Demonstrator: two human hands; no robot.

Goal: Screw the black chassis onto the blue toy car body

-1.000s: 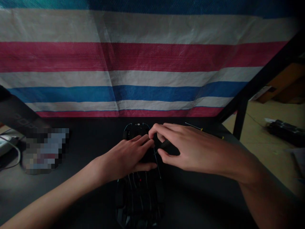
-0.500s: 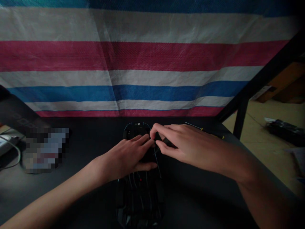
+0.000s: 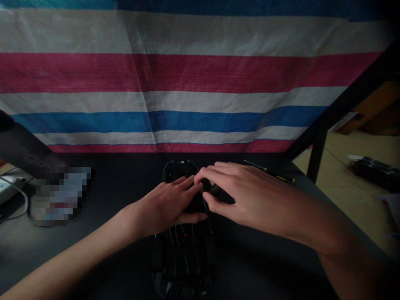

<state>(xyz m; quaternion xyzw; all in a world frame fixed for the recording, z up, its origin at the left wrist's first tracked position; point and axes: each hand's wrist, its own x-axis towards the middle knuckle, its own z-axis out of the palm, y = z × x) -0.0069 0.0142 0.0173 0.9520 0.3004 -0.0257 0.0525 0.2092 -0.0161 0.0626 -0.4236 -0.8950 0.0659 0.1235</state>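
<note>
A black toy car [image 3: 185,260] with wheels at its sides and a small red dot lies lengthwise on the dark table. Across its middle rests my left hand [image 3: 165,202], thumb and fingers closed over the body. My right hand [image 3: 237,187] is curled at the car's right front side, its index fingertip touching or nearly touching my left fingers. Something dark shows between my right thumb and fingers; shadow hides what it is. The car's front right corner is covered by my hands.
Beyond my right hand lies a screwdriver [image 3: 278,175] with a black and yellow handle. A blurred-out flat item [image 3: 67,193] and a white power strip [image 3: 8,187] are at left. A striped sheet [image 3: 200,75] hangs behind the table; a dark frame post [image 3: 318,156] stands at right.
My right hand has shifted slightly, its index finger reaching a little further left and its wrist lower. The left hand and the toy car stay nearly in place.
</note>
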